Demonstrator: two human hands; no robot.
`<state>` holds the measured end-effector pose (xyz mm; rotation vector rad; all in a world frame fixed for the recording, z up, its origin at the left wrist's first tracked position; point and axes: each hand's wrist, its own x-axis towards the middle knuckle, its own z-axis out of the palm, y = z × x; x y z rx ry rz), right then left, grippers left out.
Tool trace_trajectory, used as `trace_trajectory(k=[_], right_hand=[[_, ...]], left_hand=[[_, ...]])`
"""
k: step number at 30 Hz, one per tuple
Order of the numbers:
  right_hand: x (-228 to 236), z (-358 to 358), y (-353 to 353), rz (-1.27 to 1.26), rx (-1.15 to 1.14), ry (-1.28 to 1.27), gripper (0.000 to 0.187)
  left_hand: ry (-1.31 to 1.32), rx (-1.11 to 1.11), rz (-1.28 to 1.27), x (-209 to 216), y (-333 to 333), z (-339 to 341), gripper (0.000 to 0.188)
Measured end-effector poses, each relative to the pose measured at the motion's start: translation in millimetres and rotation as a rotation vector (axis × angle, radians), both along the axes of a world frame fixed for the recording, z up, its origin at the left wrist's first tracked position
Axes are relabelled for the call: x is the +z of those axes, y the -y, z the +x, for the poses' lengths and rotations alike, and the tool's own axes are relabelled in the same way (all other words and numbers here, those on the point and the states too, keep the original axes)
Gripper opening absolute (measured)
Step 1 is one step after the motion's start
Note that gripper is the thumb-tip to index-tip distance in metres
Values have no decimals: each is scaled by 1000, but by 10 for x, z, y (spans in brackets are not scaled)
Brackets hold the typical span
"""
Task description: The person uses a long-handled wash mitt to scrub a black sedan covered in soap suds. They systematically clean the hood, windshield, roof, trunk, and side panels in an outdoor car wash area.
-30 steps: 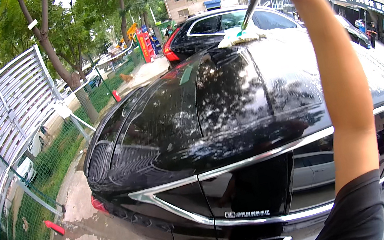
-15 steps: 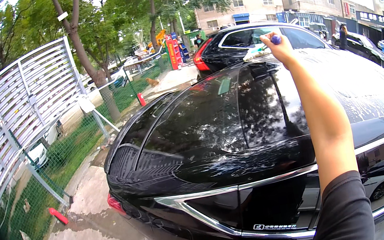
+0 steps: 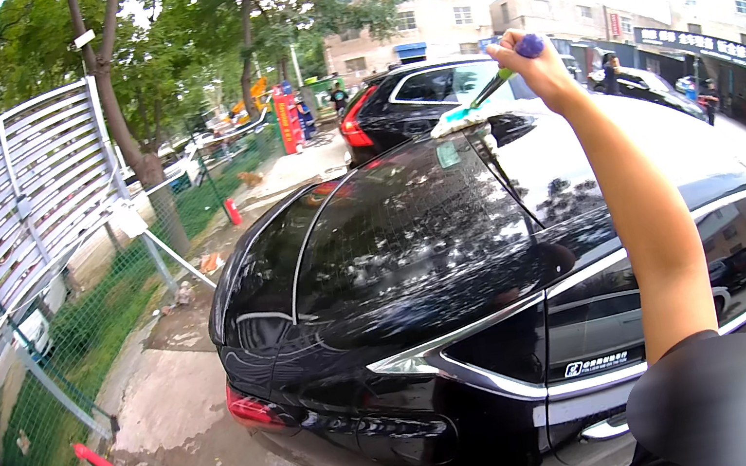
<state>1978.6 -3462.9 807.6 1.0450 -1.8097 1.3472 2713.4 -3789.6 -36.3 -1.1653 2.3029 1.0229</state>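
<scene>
A glossy black metal car (image 3: 435,252) fills the space before me, and my bare right arm (image 3: 654,215) stretches up and far across its near side. My right hand (image 3: 544,72) grips a purple-ended green mop (image 3: 493,87) close to its end, presumably for reach, its shaggy whitish head (image 3: 454,125) seemingly resting at the car's far edge.

Black car (image 3: 352,340), red taillight (image 3: 251,411), green-purple mop handle (image 3: 504,74), whitish mop head (image 3: 455,123)

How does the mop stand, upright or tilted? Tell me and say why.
Tilted: the mop slants up and to the picture's right, from its white head to the right hand gripping it.
</scene>
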Motion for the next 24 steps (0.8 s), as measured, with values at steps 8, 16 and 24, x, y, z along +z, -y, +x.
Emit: trace_trajectory(k=[8,16,24], right_hand=[[162,1609,-258,-40,52,36,26],[305,3404,-910,168,-84,-230,29],[-182,5106,-1624,74,-19,-166,30]], left_hand=[[-82,-116,12,120,1958,-329,50],[-917,-413,110,2912,754,-2729,46],[-1756,-901,-152,5702,-1654,-3495,52]])
